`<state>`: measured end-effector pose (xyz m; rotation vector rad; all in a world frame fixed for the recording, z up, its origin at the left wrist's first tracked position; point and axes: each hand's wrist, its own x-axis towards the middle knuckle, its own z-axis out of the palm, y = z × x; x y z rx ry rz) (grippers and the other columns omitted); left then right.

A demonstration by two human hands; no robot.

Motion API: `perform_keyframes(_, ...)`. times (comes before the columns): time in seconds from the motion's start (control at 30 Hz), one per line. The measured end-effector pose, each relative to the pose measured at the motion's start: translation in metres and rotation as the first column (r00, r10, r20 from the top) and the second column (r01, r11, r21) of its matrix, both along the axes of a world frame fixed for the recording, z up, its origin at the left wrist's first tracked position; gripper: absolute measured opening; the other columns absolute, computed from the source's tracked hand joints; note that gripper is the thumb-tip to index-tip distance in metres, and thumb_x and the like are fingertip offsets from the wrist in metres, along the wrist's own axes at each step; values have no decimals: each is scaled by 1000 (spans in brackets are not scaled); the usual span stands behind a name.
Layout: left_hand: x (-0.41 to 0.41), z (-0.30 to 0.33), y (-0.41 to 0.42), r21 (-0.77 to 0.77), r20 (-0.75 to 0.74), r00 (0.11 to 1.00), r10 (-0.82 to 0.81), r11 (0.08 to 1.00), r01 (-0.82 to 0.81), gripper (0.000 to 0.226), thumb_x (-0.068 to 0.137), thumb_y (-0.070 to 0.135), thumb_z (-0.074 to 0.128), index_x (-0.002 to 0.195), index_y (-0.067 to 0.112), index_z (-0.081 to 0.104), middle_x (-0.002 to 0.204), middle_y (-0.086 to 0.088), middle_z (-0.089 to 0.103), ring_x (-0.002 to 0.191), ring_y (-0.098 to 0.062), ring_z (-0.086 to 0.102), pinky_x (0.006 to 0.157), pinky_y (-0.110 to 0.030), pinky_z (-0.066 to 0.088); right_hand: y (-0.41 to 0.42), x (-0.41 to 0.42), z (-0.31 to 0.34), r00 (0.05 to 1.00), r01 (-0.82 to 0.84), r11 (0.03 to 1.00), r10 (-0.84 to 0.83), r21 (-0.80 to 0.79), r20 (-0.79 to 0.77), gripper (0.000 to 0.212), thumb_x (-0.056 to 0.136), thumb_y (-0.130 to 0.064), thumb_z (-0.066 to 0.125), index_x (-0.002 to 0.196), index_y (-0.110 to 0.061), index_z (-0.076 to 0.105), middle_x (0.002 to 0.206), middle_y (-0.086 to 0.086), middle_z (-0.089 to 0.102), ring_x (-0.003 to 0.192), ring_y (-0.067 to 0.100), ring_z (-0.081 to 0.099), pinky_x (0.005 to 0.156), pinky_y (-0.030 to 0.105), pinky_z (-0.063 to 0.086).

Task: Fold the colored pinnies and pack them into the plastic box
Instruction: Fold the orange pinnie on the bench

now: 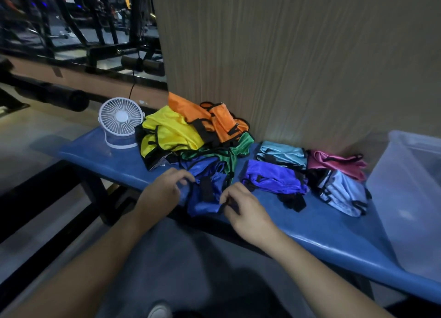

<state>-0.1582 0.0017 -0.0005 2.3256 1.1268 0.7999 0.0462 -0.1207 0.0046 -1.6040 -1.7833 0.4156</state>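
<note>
A dim gym sits behind us, and a blue padded tabletop [114,160] runs against a ribbed wall panel [298,62]. We have the royal-blue pinny [207,189] at the near edge, our left hand [164,189] pinching its black trim on one side and our right hand [241,205] pinching the trim on the other — a two-point hold that seems meant to spread the cloth for folding, though the blur hides exactly which edge each one has. The unfolded heap [191,131] of yellow, orange and green lies just behind, beside a white fan [120,119]. Four folded bundles — purple [272,177], light blue [284,154], pink [336,162], white [341,191] — wait between us and the plastic box [405,198] at the right end. Bare padding is scarce; the near edge is close, so cloth could slip off.
</note>
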Motion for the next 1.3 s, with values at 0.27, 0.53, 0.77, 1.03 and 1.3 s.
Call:
perform_keyframes(0.27, 32, 15, 42, 49, 135, 975, 174, 982, -182, 31, 91, 7, 51, 92, 37, 57, 86, 10, 51, 69, -9, 50, 68, -40, 50, 55, 16, 6, 985, 164, 984, -160, 67, -61, 15, 80, -38, 49, 89, -28, 56, 91, -11, 49, 85, 10, 53, 80, 38, 48)
perform_keyframes(0.53, 71, 26, 79, 213, 169, 979, 113, 966, -149, 20, 92, 8, 59, 104, 23, 63, 95, 6, 52, 73, -13, 48, 59, -38, 50, 116, 44, 3, 955, 289, 950, -277, 116, -110, 10, 85, -25, 59, 94, -22, 60, 93, -8, 52, 90, 13, 54, 81, 27, 43)
perform_keyframes(0.77, 103, 39, 120, 353, 204, 963, 174, 905, -239, 21, 88, 15, 67, 108, 22, 66, 106, 3, 54, 97, -20, 49, 84, -37, 46, 203, 74, 22, 912, 401, 916, -400, -11, -92, 34, 87, -21, 66, 119, -14, 59, 114, 3, 53, 108, 24, 56, 98, 37, 46)
perform_keyframes(1.03, 107, 26, 137, 306, 14, 971, 240, 923, -232, 61, 82, 27, 78, 138, 26, 55, 132, 7, 55, 113, -18, 48, 98, -28, 39, 257, 81, 35, 939, 337, 906, -343, -258, 21, 79, 77, -49, 74, 144, -22, 43, 136, 6, 50, 132, 30, 37, 108, 40, 37)
perform_keyframes(1.3, 104, 18, 139, 355, 8, 952, 306, 889, -289, 37, 81, 35, 79, 113, 23, 69, 102, 4, 58, 97, -19, 53, 83, -33, 46, 250, 71, 34, 929, 365, 931, -365, 13, 65, 14, 76, -26, 64, 90, -30, 65, 100, 0, 67, 100, 28, 60, 87, 42, 50)
